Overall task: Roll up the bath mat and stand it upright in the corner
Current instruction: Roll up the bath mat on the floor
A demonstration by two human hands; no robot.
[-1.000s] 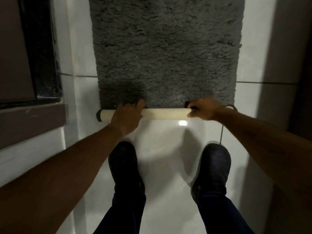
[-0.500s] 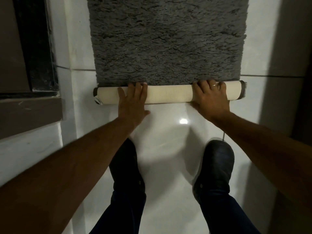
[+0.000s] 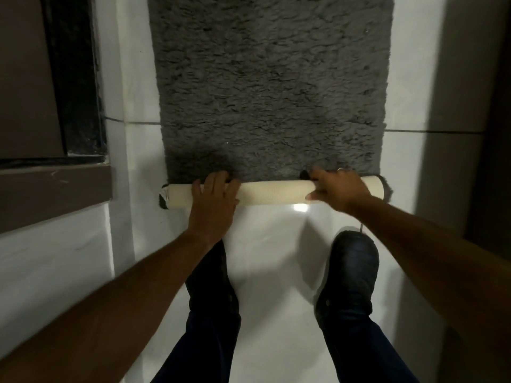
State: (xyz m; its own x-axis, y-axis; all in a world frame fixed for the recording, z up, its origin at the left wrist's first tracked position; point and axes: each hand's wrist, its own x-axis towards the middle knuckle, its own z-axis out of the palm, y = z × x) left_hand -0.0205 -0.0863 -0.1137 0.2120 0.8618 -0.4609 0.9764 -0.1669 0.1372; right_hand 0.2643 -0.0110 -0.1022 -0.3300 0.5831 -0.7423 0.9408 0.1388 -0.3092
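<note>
A grey shaggy bath mat (image 3: pixel 271 87) lies flat on the white tiled floor and runs away from me. Its near end is wound into a thin roll (image 3: pixel 272 192) that shows the cream backing. My left hand (image 3: pixel 214 200) lies over the left part of the roll, fingers curled across its top. My right hand (image 3: pixel 338 187) clasps the right part, fingers over the far side and thumb on the near side. The fingertips of both hands are hidden behind the roll.
My two dark shoes (image 3: pixel 349 275) stand on the glossy white floor (image 3: pixel 276 258) just behind the roll. A dark door frame and brown threshold (image 3: pixel 55 186) are on the left. A shadowed wall (image 3: pixel 470 106) rises on the right.
Both hands have gone from lying flat on top of the roll to curling over it again. The roll looks a little thicker than one second ago.
</note>
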